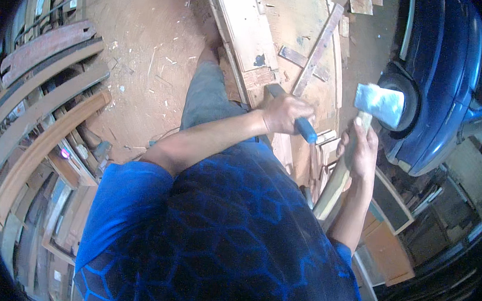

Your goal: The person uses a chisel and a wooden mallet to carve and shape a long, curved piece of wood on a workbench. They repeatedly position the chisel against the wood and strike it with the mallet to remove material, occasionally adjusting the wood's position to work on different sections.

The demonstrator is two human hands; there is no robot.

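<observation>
My left hand (284, 113) is closed round a chisel. Its blue handle (306, 131) sticks out on the right of my fist, and its dark flat blade (274, 89) shows on the far side, over the wood. Whether the blade's tip touches the wood cannot be told. My right hand (361, 150) grips a hatchet by its pale wooden handle (333, 193), close below the head. The broad shiny hatchet head (381, 105) is raised to the right of the chisel. Below the left hand lies a long pale wooden panel (250, 35).
Loose wood strips (319, 49) lie across the workpiece area ahead. A dark blue car (442, 81) stands close on the right. Curved-looking planks (49, 147) are stacked along the left. Wood shavings litter the brown floor (148, 30). Cabinet-like wooden pieces (388, 255) lie at the lower right.
</observation>
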